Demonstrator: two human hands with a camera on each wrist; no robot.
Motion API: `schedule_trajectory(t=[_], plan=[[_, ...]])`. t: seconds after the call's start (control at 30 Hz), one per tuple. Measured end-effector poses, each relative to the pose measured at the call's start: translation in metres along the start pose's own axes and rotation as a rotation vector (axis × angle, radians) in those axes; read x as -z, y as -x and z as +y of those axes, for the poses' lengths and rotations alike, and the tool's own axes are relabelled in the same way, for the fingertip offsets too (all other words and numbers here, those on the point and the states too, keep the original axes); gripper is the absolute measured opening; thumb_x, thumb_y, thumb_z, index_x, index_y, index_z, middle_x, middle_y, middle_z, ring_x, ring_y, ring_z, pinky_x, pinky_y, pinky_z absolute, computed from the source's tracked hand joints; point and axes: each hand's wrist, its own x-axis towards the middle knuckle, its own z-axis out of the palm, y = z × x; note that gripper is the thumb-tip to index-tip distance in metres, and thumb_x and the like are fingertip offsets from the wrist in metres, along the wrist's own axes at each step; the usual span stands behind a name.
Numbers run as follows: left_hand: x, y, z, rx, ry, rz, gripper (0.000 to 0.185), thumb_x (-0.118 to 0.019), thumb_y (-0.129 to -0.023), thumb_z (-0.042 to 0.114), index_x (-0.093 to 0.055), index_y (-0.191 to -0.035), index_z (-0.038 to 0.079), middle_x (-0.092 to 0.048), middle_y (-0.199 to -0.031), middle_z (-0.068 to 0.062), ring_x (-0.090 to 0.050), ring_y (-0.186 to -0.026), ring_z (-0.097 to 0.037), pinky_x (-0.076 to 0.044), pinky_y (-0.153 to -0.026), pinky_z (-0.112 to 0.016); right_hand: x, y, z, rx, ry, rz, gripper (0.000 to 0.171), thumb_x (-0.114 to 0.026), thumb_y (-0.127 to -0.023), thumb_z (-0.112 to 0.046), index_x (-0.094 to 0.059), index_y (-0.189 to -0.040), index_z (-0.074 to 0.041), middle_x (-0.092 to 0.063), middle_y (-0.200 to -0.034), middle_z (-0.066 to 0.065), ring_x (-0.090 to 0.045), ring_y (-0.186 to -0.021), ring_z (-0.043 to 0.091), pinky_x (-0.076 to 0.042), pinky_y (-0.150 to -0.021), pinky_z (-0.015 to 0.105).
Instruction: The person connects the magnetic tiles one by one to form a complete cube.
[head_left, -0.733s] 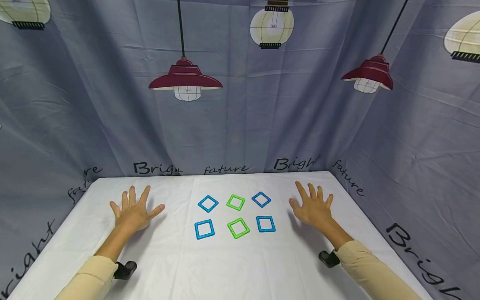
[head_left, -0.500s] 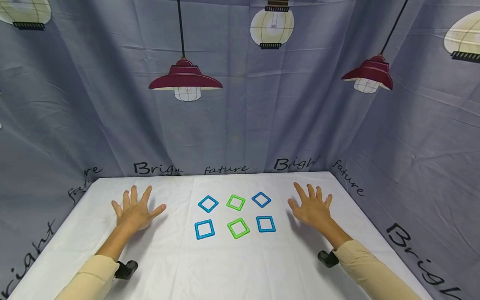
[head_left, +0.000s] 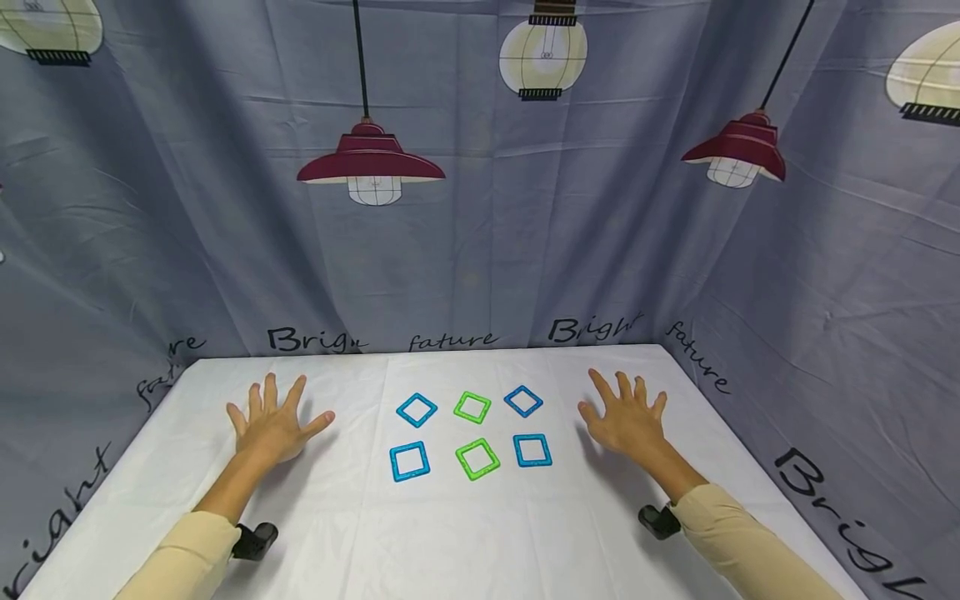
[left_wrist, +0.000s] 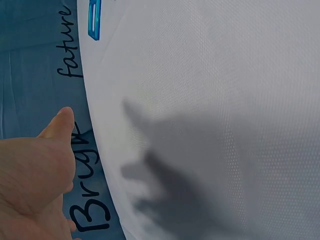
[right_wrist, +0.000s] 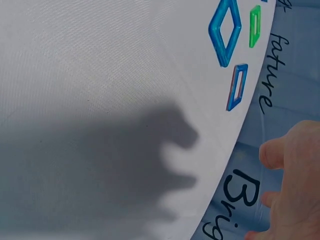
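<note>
My left hand [head_left: 272, 433] hovers over the left part of the white table with its fingers spread. On the right side, my right hand [head_left: 624, 423] is held likewise, palm down, its shadow on the cloth. Neither holds anything. Between them lie hollow square frames in two rows of three. The back row has a blue frame [head_left: 407, 402], a green frame [head_left: 467, 417] and another blue frame [head_left: 514, 408]. In front are a blue frame [head_left: 411, 476], a green frame [head_left: 486, 472] and a blue frame [head_left: 535, 463]. The right wrist view shows some of them near its top.
White cloth covers the table [head_left: 450, 542]. Grey-blue curtains [head_left: 465, 250] printed with lamps and lettering stand behind it and along both sides. A black wrist mount [head_left: 255, 542] sits on the left arm, and another black mount [head_left: 660, 522] on the right.
The left hand has drifted slightly to the right. The right hand went a touch left, then back. The frames have kept their places on the table.
</note>
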Motion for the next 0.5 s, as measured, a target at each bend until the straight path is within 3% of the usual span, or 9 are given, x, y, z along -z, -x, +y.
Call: schedule_trajectory(t=[0.23, 0.5], plan=[[-0.0047, 0.0001, -0.0012, 0.009, -0.018, -0.003, 0.093, -0.056, -0.097, 0.061, -0.019, -0.160, 0.005, 0.006, -0.161, -0.040, 0.008, -0.147, -0.061, 0.014, -0.109, -0.080, -0.0009, -0.0012, -0.0010, 0.007, 0.012, 0.004, 0.068, -0.042, -0.104, -0.047, -0.026, -0.161, -0.015, -0.018, -0.161, 0.036, -0.007, -0.147, 0.063, 0.001, -0.110, 0.083], [0.0001, 0.0002, 0.0030, -0.006, -0.020, 0.003, 0.093, -0.055, -0.097, 0.062, -0.018, -0.160, 0.005, 0.007, -0.160, -0.041, 0.010, -0.146, -0.062, 0.015, -0.109, -0.080, 0.0020, -0.0015, -0.0021, 0.009, 0.011, 0.014, 0.067, -0.042, -0.104, -0.048, -0.027, -0.161, -0.016, -0.020, -0.161, 0.036, -0.009, -0.147, 0.062, 0.001, -0.110, 0.083]])
